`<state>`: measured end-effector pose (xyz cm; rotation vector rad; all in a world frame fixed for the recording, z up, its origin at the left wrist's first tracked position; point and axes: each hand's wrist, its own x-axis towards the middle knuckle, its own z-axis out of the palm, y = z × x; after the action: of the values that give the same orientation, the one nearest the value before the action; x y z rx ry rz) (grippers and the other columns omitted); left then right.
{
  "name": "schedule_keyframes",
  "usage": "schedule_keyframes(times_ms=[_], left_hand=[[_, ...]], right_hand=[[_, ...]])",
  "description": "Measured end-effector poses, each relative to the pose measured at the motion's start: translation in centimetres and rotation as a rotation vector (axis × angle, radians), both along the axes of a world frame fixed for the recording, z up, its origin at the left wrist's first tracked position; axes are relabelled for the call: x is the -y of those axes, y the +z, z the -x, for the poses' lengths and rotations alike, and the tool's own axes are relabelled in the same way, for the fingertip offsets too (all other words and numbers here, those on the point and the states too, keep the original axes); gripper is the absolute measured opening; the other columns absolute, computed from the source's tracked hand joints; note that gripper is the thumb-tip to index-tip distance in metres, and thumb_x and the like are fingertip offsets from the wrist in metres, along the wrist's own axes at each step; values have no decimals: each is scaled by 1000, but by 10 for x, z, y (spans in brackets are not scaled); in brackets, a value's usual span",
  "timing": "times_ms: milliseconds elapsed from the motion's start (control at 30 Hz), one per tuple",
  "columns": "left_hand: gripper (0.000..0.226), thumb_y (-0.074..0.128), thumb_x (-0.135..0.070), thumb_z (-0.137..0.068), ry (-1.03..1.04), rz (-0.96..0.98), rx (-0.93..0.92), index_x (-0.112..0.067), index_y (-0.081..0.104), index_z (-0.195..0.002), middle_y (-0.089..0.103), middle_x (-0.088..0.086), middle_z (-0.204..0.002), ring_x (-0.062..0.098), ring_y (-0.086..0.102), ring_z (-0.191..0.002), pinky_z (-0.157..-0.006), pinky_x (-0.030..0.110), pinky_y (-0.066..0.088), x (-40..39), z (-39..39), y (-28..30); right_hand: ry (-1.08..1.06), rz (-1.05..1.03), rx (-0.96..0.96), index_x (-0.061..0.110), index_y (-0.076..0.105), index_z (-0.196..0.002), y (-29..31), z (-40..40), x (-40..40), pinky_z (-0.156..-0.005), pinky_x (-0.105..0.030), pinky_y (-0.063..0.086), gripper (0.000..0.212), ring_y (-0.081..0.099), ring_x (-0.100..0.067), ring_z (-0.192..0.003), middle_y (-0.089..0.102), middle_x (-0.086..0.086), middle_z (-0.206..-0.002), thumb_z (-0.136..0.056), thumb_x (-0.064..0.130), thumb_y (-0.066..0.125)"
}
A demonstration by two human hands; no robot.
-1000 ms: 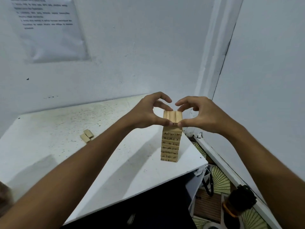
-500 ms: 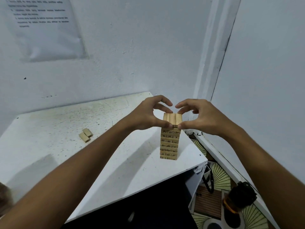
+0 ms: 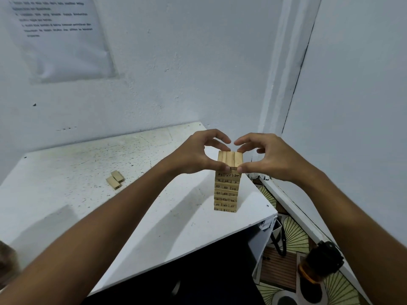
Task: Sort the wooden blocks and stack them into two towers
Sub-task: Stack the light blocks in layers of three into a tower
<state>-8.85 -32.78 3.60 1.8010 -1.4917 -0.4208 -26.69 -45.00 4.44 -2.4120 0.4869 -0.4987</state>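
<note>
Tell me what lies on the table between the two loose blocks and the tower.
In the head view, only the left forearm crosses above that stretch; the table between the loose blocks and the tower looks bare.

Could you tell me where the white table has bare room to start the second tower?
Free: the wide stretch of the white table between the two loose blocks and the near edge, and the strip between those blocks and the tower. Crowded: the right corner, where the left hand and right hand grip the tower's top layer close to the edge.
</note>
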Motion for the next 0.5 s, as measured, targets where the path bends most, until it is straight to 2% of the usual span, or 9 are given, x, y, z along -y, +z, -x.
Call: schedule_keyframes(times_ms=[200, 500], left_hand=[[52, 87, -25, -69, -2, -3, 4, -26, 59, -112, 67, -17, -104, -18, 56, -97, -80, 11, 37, 0, -1, -1], [52, 87, -25, -69, -2, -1, 24, -23, 60, -114, 68, -10, -110, 5, 59, -111, -83, 16, 40, 1, -2, -2]], right_hand=[[-2, -4, 1, 29, 60, -120, 0, 0, 0, -100, -46, 46, 58, 58, -7, -110, 67, 9, -111, -68, 26, 86], [-4, -8, 5, 31, 59, -120, 0, 0, -1, -100, -45, 45, 60, 58, -5, -110, 66, 11, -109, -68, 27, 87]])
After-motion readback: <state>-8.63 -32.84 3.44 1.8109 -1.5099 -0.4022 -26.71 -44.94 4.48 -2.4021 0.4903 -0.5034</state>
